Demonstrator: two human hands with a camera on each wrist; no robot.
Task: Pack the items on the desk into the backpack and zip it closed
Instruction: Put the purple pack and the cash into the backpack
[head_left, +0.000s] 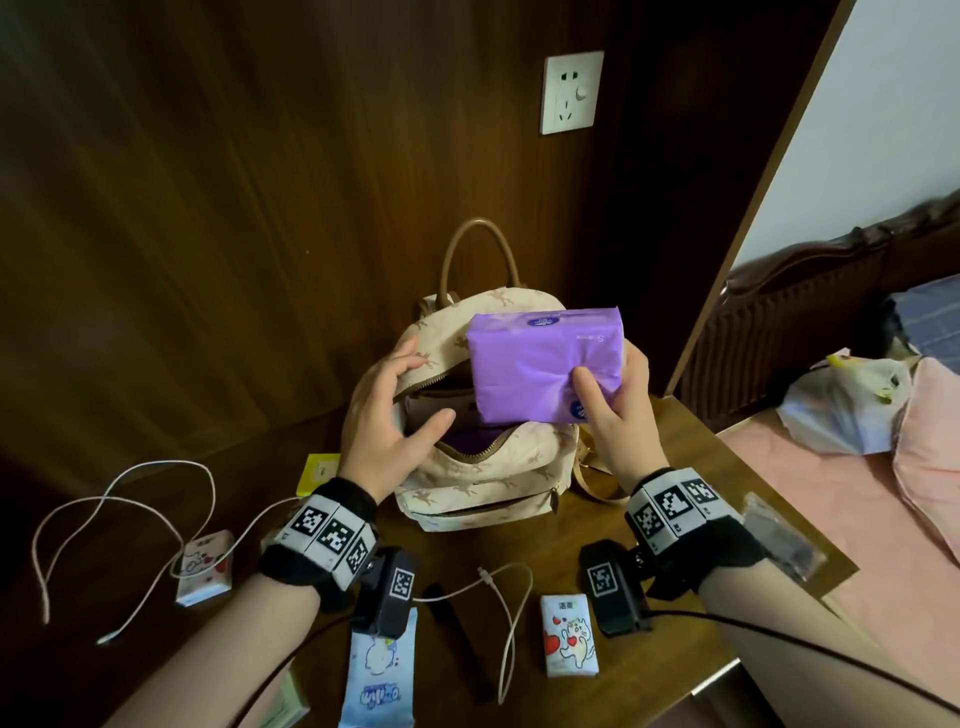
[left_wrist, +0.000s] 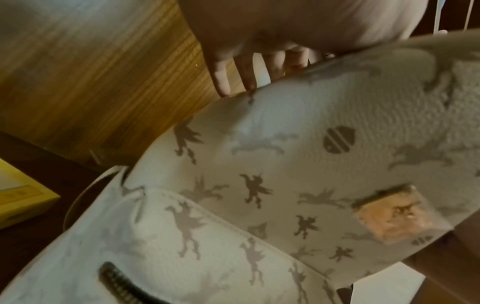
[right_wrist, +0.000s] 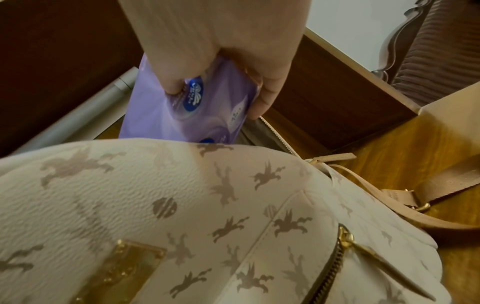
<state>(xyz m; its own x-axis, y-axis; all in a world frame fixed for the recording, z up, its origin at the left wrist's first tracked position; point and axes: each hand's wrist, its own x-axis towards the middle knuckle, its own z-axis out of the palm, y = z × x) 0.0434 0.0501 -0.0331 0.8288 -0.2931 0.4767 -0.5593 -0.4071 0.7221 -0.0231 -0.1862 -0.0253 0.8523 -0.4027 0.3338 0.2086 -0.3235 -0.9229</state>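
Looks like somebody's bedroom at home. There's a bed with pink sheets right beside the wooden desk, plus a carved dark headboard and a pink pillow. A crumpled plastic bag is sitting on the bed (typical lived-in clutter). The wall behind is dark wood paneling with a white power socket, and the desk's littered with little tissue packs and a charging cable.
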